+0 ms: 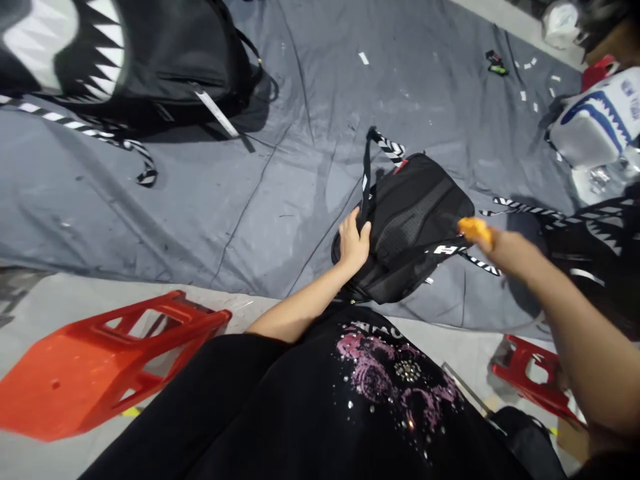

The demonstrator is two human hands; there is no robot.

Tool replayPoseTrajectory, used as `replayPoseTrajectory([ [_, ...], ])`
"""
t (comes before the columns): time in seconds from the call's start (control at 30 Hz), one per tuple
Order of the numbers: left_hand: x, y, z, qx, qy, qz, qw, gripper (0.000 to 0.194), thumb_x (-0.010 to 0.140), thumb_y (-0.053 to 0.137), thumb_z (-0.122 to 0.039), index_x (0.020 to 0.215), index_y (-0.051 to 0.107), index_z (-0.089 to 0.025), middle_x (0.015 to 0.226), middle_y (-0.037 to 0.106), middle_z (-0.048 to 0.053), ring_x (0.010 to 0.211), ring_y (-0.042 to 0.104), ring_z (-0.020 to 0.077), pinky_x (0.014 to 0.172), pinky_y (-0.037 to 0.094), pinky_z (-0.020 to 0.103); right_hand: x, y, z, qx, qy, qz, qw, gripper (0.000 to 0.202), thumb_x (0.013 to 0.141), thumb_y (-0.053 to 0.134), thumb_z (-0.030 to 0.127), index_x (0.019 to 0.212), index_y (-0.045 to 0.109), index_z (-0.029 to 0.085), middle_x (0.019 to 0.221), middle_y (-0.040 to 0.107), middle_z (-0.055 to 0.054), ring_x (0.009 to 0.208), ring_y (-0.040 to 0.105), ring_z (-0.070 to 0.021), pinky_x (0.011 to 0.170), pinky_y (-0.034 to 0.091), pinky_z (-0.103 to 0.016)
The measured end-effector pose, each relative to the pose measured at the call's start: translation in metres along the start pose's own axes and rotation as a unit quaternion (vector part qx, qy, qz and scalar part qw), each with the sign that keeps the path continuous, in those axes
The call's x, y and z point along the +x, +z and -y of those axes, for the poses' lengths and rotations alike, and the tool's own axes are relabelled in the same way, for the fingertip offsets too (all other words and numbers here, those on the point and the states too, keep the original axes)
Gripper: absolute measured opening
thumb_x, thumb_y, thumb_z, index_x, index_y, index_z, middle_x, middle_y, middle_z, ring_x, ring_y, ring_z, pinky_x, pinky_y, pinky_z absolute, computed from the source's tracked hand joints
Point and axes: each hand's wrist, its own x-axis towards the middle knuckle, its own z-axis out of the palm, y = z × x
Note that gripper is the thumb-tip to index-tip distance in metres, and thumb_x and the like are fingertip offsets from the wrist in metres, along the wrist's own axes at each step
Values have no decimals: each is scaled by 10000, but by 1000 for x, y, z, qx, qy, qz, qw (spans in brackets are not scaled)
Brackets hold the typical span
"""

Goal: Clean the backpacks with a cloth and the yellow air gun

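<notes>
A black backpack (425, 200) lies on the grey sheet in front of me, its padded mesh side up. Its shoulder straps end in black-and-white patterned webbing. My left hand (354, 245) is closed on the backpack's left edge beside a strap, thumb on top. Out past the pack's right side, my right hand (505, 250) grips a small orange tool (476, 231). Blur hides the tool's working end, so its exact kind does not show. It overlaps the right corner of the backpack, and I cannot tell whether they touch.
The grey sheet (200, 200) covers the work surface. A large black bag with white teeth (200, 60) lies upper left. More bags, one white with blue teeth (600, 123), crowd the right. Red stools (75, 360) stand below. A green-and-black item (496, 65) lies farther back.
</notes>
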Motion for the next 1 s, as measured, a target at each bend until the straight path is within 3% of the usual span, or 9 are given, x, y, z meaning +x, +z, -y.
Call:
replayPoseTrajectory([
  [0.07,-23,4,-14,94,180,24,979,512,949,423,-433,1393,410,-179,1497,378,134,1400,317,272,1146,290,470,3,-9,-21,-55,70,-27,996,581,973,334,525,1188,583,45,960,662,-242,912,656,-315,707,413,-355],
  [0.17,-61,22,-25,192,305,204,910,529,914,505,-412,1389,444,-187,1471,405,144,1323,391,294,1068,378,453,-12,-5,-38,-70,27,34,997,491,954,424,515,1204,573,120,934,684,-184,868,660,-302,671,414,-331],
  [0.3,-89,56,-13,353,249,304,849,816,785,686,-435,1460,349,-124,1468,372,232,1242,434,371,955,433,485,-62,22,-54,-50,-2,45,998,461,928,467,526,1148,599,143,829,692,-139,750,656,-277,620,420,-314],
  [0.43,-96,80,-4,434,224,306,817,703,848,574,-224,1470,304,-41,1479,321,305,1250,439,371,953,421,461,-98,45,-73,82,-93,129,984,407,933,442,507,1109,621,186,864,715,-101,733,657,-225,645,442,-283],
  [0.5,-98,86,-5,442,209,302,818,653,847,500,-122,1469,317,-54,1517,245,311,1271,433,382,944,423,484,-98,51,-81,72,-62,102,990,426,941,415,489,1123,612,158,893,715,-129,765,665,-246,659,450,-297],
  [0.6,-92,86,-9,356,180,285,872,579,860,456,-106,1436,403,-126,1505,328,256,1257,476,368,952,431,509,-86,59,-92,9,39,26,999,475,934,407,486,1144,600,106,862,706,-171,774,671,-292,652,462,-335],
  [0.73,-64,74,-12,29,-53,243,968,348,951,411,-293,1250,548,-179,1127,681,145,852,689,210,728,542,329,-70,67,-103,73,-67,89,991,369,898,494,434,1118,632,172,935,719,-117,825,676,-255,715,483,-317],
  [0.83,-49,72,-15,-190,-244,207,928,315,980,353,-381,1041,555,-145,855,710,102,570,653,145,485,479,233,-50,62,-107,35,8,27,999,439,926,458,460,1186,588,130,943,707,-160,872,673,-292,707,467,-327],
  [1.0,-59,92,-22,-293,-268,157,904,261,979,394,-379,912,511,-156,725,692,57,494,631,126,434,452,201,1,54,-97,-6,17,-28,999,474,957,390,496,1192,563,123,1012,681,-200,937,655,-322,720,448,-341],
])
